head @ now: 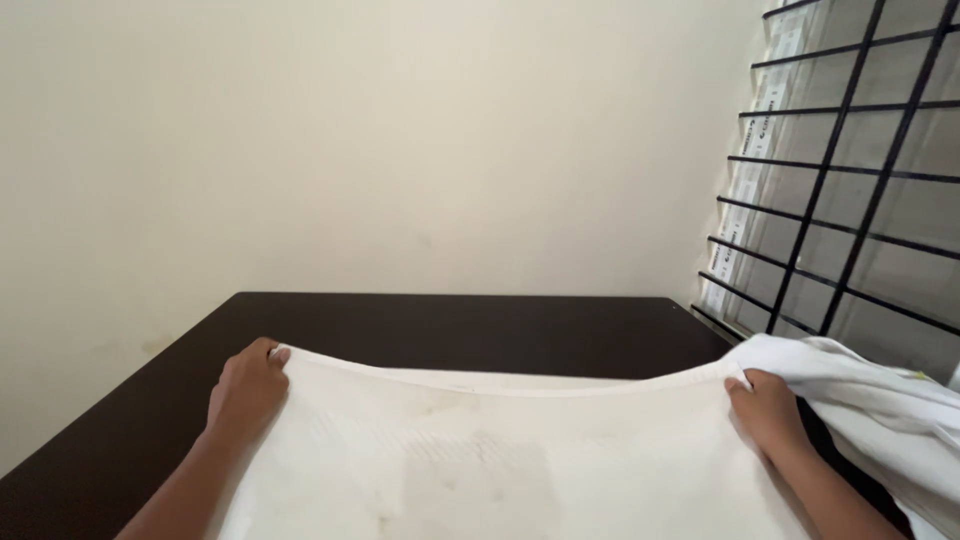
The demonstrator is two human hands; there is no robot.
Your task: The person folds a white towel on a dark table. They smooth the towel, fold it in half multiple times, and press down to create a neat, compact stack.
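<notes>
The cloth lies flat on the dark table, its long axis running left to right between my hands and its far edge facing the wall. My left hand is pinched shut on the far left corner, fingers curled together over the hem. My right hand is clamped on the far right corner the same way. Just right of my right fingers, more white fabric lies bunched beside the barred window.
</notes>
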